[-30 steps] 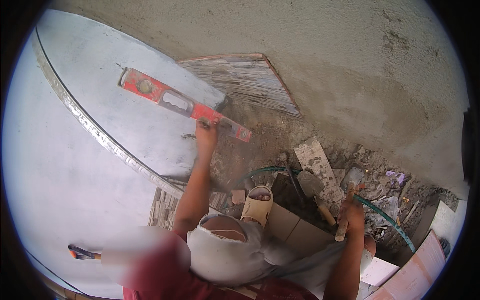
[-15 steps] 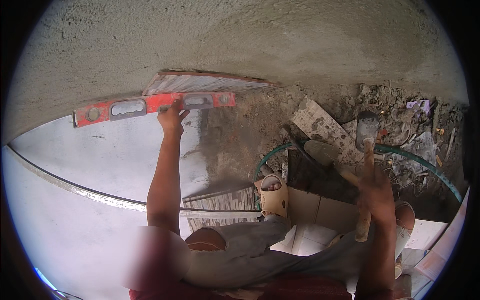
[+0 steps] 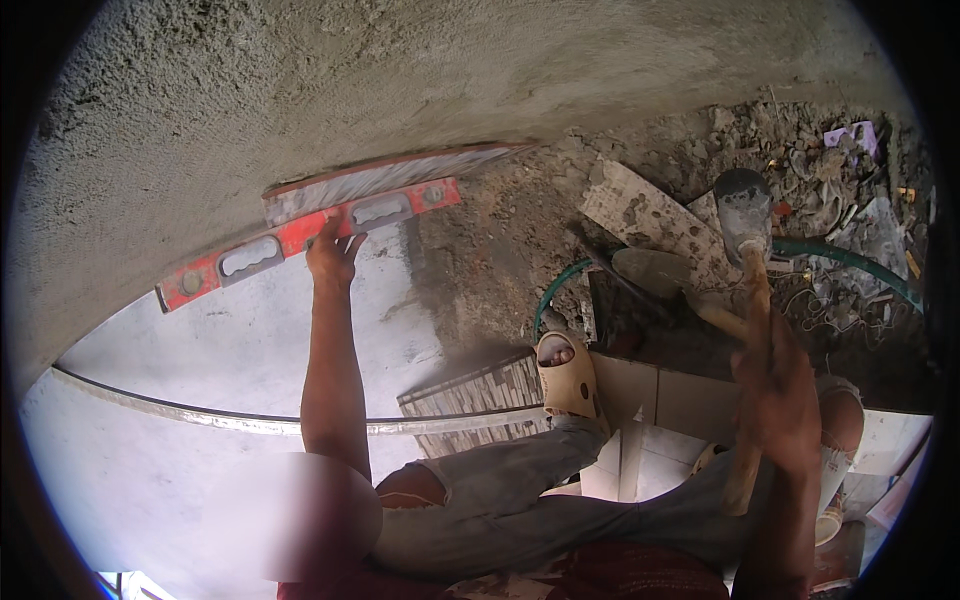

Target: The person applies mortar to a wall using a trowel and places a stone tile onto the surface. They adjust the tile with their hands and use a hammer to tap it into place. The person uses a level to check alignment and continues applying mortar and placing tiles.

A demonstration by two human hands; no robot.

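My left hand (image 3: 332,255) is closed on a red spirit level (image 3: 297,237), its thumb and fingers at the level's middle. The level lies along the lower edge of a narrow streaked tile (image 3: 385,178) at the foot of the rough grey wall. Over on the right, my right hand (image 3: 778,395) is wrapped round the wooden handle of a mallet (image 3: 743,205). The mallet's dark, worn head points away from me, apart from the tile and the level. Beside it on the ground lies a trowel (image 3: 650,272) with a wooden handle.
A pale smooth slab (image 3: 330,320) spans the left, crossed by a metal strip (image 3: 190,412). Mortar-splashed board (image 3: 655,215), green hose (image 3: 850,258) and scraps lie on rough soil (image 3: 490,260). My sandalled foot (image 3: 568,375) is beside a streaked tile (image 3: 475,395) and beige tiles (image 3: 625,385).
The whole view has turned slightly, so the level and tile slant more in the picture. Both hands keep their holds, with little clear movement of the level or mallet against the surroundings.
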